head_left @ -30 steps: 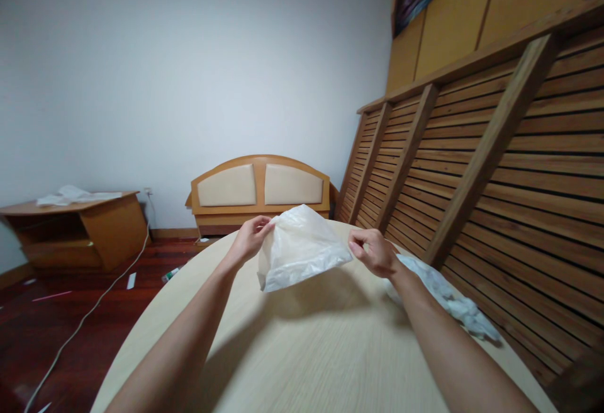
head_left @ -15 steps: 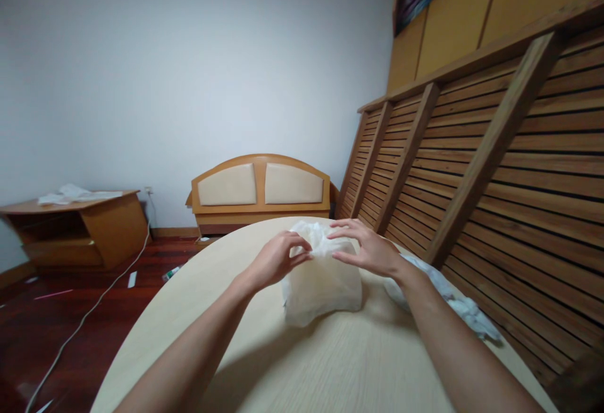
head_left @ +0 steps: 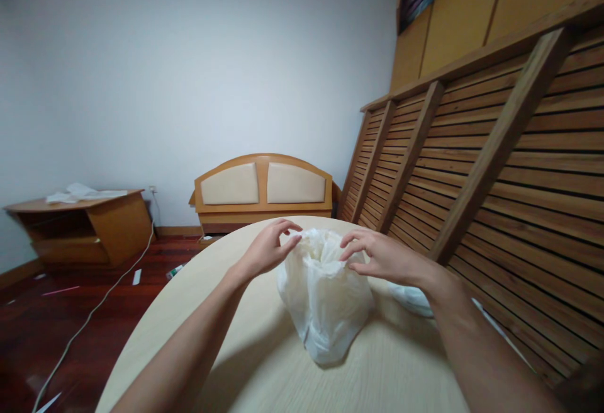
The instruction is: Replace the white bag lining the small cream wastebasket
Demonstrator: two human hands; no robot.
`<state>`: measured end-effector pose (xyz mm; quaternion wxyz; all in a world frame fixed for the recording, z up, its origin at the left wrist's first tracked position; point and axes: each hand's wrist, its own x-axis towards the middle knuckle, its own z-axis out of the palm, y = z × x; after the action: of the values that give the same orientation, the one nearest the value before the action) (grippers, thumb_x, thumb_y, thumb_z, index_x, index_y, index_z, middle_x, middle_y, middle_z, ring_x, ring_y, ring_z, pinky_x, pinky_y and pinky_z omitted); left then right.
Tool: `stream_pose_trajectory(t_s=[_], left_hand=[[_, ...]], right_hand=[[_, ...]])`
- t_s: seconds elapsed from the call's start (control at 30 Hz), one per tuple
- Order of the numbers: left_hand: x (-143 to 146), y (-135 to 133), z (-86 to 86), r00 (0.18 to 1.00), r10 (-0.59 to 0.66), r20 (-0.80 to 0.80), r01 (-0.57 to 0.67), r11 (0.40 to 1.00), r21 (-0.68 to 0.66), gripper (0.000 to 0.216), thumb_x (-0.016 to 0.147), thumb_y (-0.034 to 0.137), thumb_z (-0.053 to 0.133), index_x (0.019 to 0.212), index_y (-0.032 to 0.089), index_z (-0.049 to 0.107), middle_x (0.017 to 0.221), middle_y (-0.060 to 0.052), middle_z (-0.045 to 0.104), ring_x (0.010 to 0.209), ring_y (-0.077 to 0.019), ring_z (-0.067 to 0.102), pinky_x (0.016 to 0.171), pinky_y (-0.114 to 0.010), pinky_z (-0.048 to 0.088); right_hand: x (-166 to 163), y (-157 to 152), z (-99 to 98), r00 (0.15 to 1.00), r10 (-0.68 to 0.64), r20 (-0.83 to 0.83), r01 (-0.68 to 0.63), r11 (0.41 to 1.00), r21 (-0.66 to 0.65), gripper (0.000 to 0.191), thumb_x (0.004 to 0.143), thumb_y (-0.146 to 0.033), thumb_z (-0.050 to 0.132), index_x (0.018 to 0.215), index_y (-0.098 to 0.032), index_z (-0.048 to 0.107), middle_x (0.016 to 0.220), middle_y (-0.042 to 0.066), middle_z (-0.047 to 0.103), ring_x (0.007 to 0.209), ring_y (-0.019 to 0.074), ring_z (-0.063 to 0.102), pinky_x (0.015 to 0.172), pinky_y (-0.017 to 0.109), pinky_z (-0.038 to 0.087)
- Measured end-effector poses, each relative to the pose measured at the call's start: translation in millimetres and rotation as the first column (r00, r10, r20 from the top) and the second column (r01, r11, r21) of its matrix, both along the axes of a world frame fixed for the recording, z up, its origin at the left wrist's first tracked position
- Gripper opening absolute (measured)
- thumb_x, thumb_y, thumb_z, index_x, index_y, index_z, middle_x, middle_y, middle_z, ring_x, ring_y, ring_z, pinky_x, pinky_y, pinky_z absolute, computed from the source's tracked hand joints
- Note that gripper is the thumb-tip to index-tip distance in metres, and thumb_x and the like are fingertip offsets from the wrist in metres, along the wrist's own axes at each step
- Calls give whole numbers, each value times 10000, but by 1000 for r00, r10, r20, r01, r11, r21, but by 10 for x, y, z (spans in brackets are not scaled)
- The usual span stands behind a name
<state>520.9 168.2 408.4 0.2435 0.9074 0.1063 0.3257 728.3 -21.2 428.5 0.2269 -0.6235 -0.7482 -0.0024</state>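
Observation:
A thin white plastic bag (head_left: 330, 312) stands on the pale round table (head_left: 245, 350), its crumpled mouth turned up and spread. At the left of its rim, my left hand (head_left: 271, 248) has thumb and forefinger closed on the edge of the plastic. My right hand (head_left: 372, 252) is at the opposite side of the mouth, with bent fingers and thumb on the rim. The bag's inside shows only as pale folds. Behind my right forearm lies another whitish plastic bundle (head_left: 413, 299), partly hidden.
A slatted wooden frame (head_left: 509, 180) leans along the right, close to the table. Beyond the table stands a padded headboard (head_left: 262, 183). At the left, a low wooden cabinet (head_left: 117, 227) bears white sheets (head_left: 78, 192). A cable (head_left: 101, 303) and small litter lie on the dark floor.
My hands have moved apart and the bag's gathered top has opened between them. The bag has come nearer and stands fuller. My right forearm now covers more of the bundle behind it.

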Motion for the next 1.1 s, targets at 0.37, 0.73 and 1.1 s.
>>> stream_pose_trajectory(t_s=[0.37, 0.73, 1.1], left_hand=[[86, 371, -325, 983, -72, -169, 5, 929, -370, 438, 807, 264, 644, 1210, 109, 569, 886, -97, 714, 793, -195, 661, 672, -276, 473], [-109, 254, -98, 927, -253, -275, 61, 828, -557, 701, 752, 349, 733, 1338, 182, 387, 837, -7, 658, 751, -144, 618, 589, -232, 417], [-98, 447, -231, 975, 84, -204, -132, 963, -233, 365, 791, 294, 646, 1114, 148, 563, 887, -53, 666, 678, -146, 605, 553, -231, 426]], right_hand=[[-394, 14, 65, 999, -3, 38, 5, 998, -64, 96, 835, -251, 689, 910, -208, 731, 953, 36, 737, 907, 219, 658, 830, 317, 459], [-398, -41, 119, 995, -104, 5, 105, 992, -70, 58, 805, -211, 677, 763, -216, 716, 789, 15, 720, 742, 181, 637, 663, 257, 440], [-356, -52, 99, 996, -82, 24, 84, 991, -107, 35, 794, -197, 687, 769, -216, 701, 861, 14, 729, 837, 197, 654, 757, 292, 448]])
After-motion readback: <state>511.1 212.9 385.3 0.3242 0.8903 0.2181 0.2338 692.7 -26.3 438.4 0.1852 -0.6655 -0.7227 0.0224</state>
